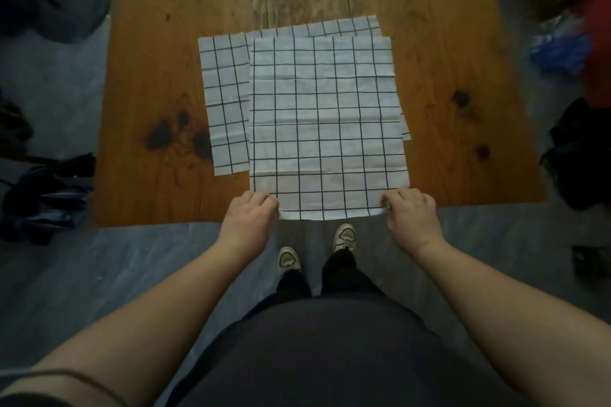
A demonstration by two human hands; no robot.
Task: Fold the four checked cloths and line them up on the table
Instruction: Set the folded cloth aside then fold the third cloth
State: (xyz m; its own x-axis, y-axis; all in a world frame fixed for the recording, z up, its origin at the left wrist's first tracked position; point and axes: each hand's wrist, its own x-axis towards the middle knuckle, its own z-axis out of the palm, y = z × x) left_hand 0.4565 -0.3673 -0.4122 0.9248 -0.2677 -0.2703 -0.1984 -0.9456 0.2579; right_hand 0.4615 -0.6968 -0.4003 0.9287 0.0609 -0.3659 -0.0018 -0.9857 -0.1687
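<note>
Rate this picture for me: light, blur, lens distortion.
Head view: dim, even light with no glare; the top cloth is the brightest area, and its grid is sharp at the centre. Head view: the wide-angle lens bends the edges of the table. Head view: the corners darken, and the blue clutter at the right edge is smeared.

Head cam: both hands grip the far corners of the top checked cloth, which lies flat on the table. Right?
Wrong on the corners. The head view shows the left hand and right hand gripping the near corners of the top checked cloth, at the table edge closest to the person. It does lie flat.
</note>
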